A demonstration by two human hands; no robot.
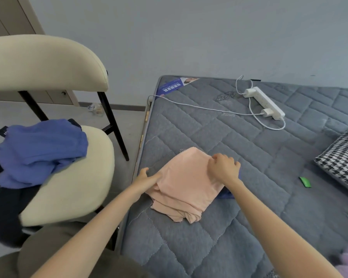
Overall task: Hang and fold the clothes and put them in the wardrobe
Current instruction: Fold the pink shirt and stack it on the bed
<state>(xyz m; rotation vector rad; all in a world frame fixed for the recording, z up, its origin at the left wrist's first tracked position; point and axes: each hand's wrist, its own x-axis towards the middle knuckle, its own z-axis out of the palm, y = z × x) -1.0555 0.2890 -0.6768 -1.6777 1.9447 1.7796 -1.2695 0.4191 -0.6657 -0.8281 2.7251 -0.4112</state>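
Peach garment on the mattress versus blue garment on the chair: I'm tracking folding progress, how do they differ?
The peach folded garment lies in flat layers; the blue garment is a crumpled heap. The peach one rests on the grey quilted mattress, the blue one on the cream chair. The left hand and right hand touch the peach one, not the blue. Both are plain cloth.

Our two forearms are bare, uncovered from our left hand (147, 178) and right hand (224, 167) back as far as we can see them. Just left of the mattress (189, 247), off its near edge, we wear a plain olive-brown garment (48, 247), smooth and unpatterned. Whether it is trousers or a skirt, we cannot tell.
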